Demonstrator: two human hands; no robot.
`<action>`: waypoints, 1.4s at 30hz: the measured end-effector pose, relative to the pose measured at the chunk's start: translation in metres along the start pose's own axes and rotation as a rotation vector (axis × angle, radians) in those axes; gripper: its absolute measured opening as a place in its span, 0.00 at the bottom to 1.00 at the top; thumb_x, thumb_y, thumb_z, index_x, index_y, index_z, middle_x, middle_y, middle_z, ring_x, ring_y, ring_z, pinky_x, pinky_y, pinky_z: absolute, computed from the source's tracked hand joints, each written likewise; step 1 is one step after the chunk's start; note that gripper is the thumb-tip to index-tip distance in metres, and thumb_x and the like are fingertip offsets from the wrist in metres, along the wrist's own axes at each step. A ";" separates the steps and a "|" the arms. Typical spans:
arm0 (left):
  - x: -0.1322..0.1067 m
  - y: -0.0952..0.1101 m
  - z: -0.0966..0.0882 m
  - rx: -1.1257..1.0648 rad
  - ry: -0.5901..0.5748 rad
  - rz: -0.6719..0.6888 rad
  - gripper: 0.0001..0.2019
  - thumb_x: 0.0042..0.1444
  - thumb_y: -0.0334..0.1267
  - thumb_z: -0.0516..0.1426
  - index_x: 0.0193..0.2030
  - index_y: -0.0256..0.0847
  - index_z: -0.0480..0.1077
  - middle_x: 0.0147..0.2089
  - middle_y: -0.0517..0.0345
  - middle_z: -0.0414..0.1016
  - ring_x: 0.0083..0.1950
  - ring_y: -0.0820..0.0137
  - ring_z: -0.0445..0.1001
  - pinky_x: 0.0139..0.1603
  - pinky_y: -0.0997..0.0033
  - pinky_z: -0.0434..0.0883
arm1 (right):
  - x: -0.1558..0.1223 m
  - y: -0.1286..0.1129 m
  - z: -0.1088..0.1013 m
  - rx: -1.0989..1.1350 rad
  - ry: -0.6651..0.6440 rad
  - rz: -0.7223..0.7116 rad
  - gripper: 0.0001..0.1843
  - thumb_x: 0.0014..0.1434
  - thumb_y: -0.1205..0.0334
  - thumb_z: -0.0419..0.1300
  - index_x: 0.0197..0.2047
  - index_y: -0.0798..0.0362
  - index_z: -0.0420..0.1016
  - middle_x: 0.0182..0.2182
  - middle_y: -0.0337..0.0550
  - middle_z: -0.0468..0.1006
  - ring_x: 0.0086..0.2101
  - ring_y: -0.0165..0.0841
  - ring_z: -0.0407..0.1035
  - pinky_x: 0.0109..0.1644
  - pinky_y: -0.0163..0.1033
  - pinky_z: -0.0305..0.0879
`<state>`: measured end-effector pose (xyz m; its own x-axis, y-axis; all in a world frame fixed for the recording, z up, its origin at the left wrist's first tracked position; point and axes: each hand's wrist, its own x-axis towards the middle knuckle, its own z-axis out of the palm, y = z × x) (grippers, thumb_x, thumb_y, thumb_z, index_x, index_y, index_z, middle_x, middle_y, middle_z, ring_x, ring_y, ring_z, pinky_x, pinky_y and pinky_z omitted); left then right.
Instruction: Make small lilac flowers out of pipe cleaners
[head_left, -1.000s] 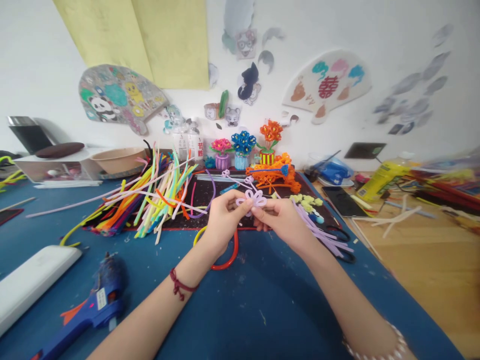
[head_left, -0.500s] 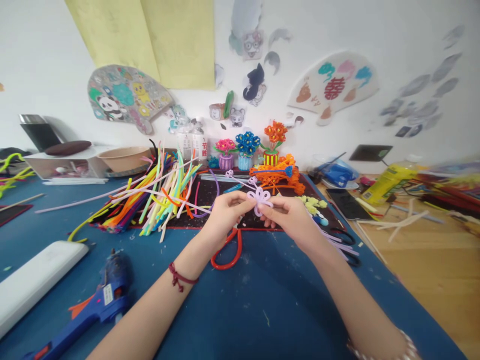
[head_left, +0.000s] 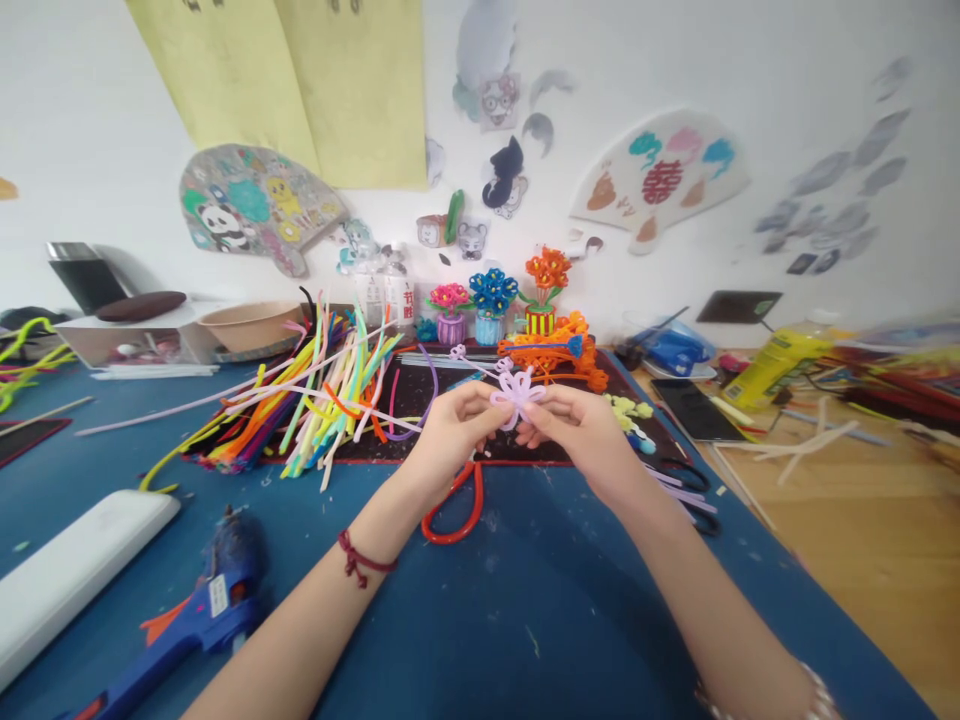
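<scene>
Between my two hands is a light purple pipe-cleaner flower (head_left: 517,392) with several looped petals, held above the edge of the dark mat (head_left: 517,458). My left hand (head_left: 466,418) pinches its left petals between thumb and fingers. On the other side my right hand (head_left: 571,418) grips the right petals the same way. Just behind the flower, small light purple curled pieces (head_left: 459,352) show above the mat. Below my left hand lies a red loop (head_left: 466,525). Light purple pipe cleaners (head_left: 679,492) and black-handled scissors (head_left: 705,518) lie beside my right forearm.
A bundle of colourful pipe cleaners (head_left: 330,390) spreads left of my hands. A blue glue gun (head_left: 217,600) and a white case (head_left: 82,565) lie at front left. Finished flower pots (head_left: 491,315) stand by the wall. A phone (head_left: 694,410) and yellow bottle (head_left: 780,365) are at right.
Both hands still hold the flower, whose petals have turned slightly. My fingers have shifted a little on it. The whole view has tipped slightly upward.
</scene>
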<state>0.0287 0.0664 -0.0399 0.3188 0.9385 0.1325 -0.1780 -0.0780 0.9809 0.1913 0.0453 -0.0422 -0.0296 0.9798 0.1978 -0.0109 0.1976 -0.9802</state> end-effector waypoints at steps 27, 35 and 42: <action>-0.002 0.000 0.004 0.185 0.063 0.222 0.11 0.56 0.42 0.61 0.29 0.36 0.71 0.26 0.62 0.69 0.25 0.77 0.63 0.28 0.77 0.63 | -0.003 -0.004 0.002 -0.095 -0.022 0.022 0.20 0.44 0.46 0.72 0.28 0.55 0.78 0.22 0.42 0.78 0.24 0.33 0.73 0.29 0.38 0.70; -0.003 0.004 0.005 0.177 0.032 0.199 0.12 0.55 0.44 0.61 0.30 0.36 0.71 0.26 0.62 0.68 0.25 0.77 0.63 0.25 0.77 0.64 | -0.002 -0.001 0.000 -0.019 0.016 -0.003 0.19 0.45 0.47 0.72 0.28 0.55 0.77 0.22 0.41 0.78 0.23 0.32 0.73 0.28 0.37 0.70; -0.001 0.004 0.002 0.089 0.029 0.139 0.13 0.52 0.43 0.64 0.28 0.35 0.72 0.25 0.61 0.69 0.24 0.78 0.63 0.25 0.77 0.61 | 0.000 0.001 -0.002 -0.001 0.002 0.035 0.20 0.49 0.46 0.69 0.33 0.56 0.77 0.23 0.42 0.79 0.23 0.32 0.73 0.28 0.37 0.70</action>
<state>0.0299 0.0639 -0.0360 0.2696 0.9259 0.2645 -0.1352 -0.2356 0.9624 0.1931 0.0454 -0.0432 -0.0279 0.9862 0.1630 -0.0085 0.1628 -0.9866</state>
